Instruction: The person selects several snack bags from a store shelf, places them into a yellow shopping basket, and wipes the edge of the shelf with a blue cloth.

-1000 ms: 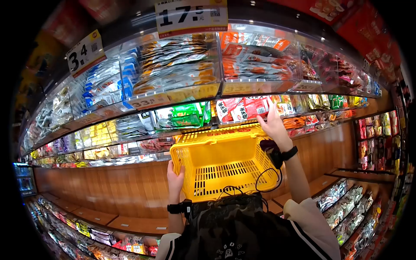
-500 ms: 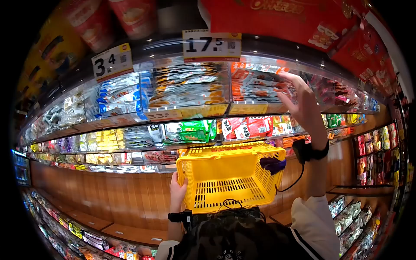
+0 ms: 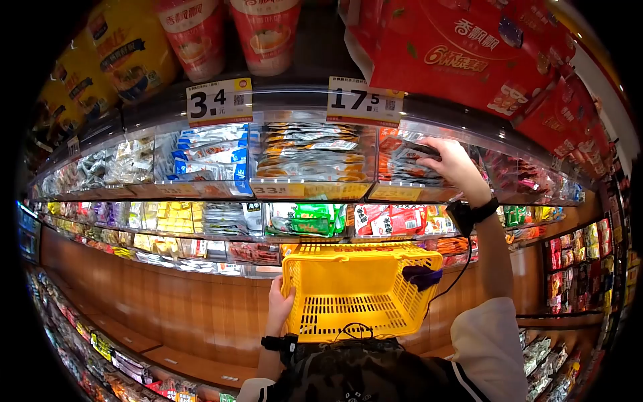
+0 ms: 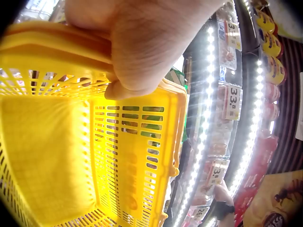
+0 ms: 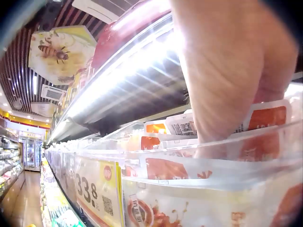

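Note:
My left hand point(image 3: 280, 305) grips the left rim of a yellow plastic shopping basket point(image 3: 348, 281). In the left wrist view the thumb point(image 4: 132, 90) lies over the rim, and the basket's slotted inside shows bare. My right hand point(image 3: 455, 167) reaches into a clear shelf bin of orange-and-silver snack packets point(image 3: 402, 157), thumb and fingers apart at the packets. From the right wrist, the hand point(image 5: 227, 71) dips behind the bin's clear front wall point(image 5: 213, 161), among upright packets, its fingertips partly hidden.
Price tags point(image 3: 365, 100) and large red bags point(image 3: 462, 47) line the shelf above. Bins of silver-and-brown packets point(image 3: 311, 157) and blue-and-white packets point(image 3: 211, 151) stand to the left. Green and red packets point(image 3: 388, 220) fill the tier below. A dark purple item point(image 3: 422, 276) hangs at the basket's right side.
My right hand has gone from beside the basket's back rim up to the upper bin and into its packets. The view has tilted upward; the left hand still holds the basket.

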`<state>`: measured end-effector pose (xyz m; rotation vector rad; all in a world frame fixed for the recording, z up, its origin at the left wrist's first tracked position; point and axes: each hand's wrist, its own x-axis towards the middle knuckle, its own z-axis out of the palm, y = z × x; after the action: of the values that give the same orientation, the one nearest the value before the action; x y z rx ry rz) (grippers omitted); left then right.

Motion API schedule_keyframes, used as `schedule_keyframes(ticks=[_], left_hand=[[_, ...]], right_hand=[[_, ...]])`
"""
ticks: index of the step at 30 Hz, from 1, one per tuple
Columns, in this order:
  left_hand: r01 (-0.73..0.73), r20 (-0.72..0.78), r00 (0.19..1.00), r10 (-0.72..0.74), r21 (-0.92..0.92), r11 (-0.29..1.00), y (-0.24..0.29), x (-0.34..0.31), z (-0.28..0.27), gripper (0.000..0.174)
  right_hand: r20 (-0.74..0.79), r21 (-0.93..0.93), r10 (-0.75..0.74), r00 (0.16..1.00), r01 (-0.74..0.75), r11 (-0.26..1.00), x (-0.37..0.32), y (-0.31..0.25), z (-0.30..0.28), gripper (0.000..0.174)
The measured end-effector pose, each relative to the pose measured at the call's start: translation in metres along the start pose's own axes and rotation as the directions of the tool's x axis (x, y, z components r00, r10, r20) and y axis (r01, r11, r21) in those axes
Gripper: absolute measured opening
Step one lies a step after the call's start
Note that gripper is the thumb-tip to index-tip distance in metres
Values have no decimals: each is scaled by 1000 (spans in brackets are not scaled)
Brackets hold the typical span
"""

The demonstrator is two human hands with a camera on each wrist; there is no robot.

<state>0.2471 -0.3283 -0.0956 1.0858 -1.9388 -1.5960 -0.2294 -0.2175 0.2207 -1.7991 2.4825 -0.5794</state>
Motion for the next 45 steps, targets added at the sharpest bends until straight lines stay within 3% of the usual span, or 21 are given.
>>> schedule_keyframes(ticks=[2, 7, 8, 10, 14, 16, 18, 24, 27, 29, 30, 32, 34, 36, 42, 45], left_hand=[[-8, -1, 1000, 8, 2, 1000, 2, -1, 0, 35], [-52, -38, 998, 52, -2, 999, -4, 1, 2, 34], [-50, -30, 998, 50, 0, 999, -2, 0, 2, 34], [-48, -34, 998, 48, -3, 999, -1, 0, 1, 34], [-37, -25, 999, 36, -43, 998, 2, -2, 1, 33], [-37, -29, 999, 36, -52, 998, 3, -3, 1, 33], [-41, -38, 999, 39, -63, 997, 4, -3, 2, 32], [-77, -51, 996, 74, -75, 994, -13, 0, 7, 33], [-77, -47, 996, 74, -65, 995, -12, 0, 6, 33], [-69, -43, 997, 65, -87, 994, -12, 0, 6, 33], [-64, -38, 997, 60, -104, 993, -13, 0, 6, 33], [-65, -42, 997, 61, -98, 993, -12, -1, 6, 33], [-73, -33, 997, 70, -88, 994, -9, 0, 5, 33], [-78, -26, 997, 76, -104, 992, -8, 1, 5, 33], [-88, -21, 996, 87, -41, 995, -16, 2, 5, 32], [-48, -17, 999, 47, -61, 997, -12, 1, 4, 33]], right_hand=[[-53, -62, -71, 996, 67, 996, -1, 5, 3, 40], [-186, -206, -65, 981, 25, 978, -16, -41, -10, 40], [-172, -184, 21, 985, -53, 982, -19, -59, -17, 35], [-258, -256, -97, 961, 29, 966, -19, -58, -14, 28], [-288, -87, -45, 956, 21, 996, -12, -55, -8, 18], [-292, -97, -91, 952, 65, 993, -5, -43, -1, 16], [-311, 43, -12, 950, 27, 999, 1, -30, 10, 15], [-371, -68, -12, 928, -14, 998, 8, -24, 23, 17], [-309, 37, -96, 946, 113, 993, 3, -38, 10, 22], [-450, -243, -127, 884, 15, 970, -6, -49, 8, 33], [-448, -244, -129, 885, 18, 970, -6, -45, 8, 33], [-362, -215, 110, 926, -198, 956, -8, -30, 8, 42], [-375, -234, 69, 925, -166, 958, -4, -20, 7, 42], [-267, -319, -127, 955, 36, 947, 4, -19, 5, 43], [-276, -278, -156, 949, 77, 958, 17, -24, 6, 40], [-211, -310, -150, 966, 79, 947, 25, -23, 6, 40]])
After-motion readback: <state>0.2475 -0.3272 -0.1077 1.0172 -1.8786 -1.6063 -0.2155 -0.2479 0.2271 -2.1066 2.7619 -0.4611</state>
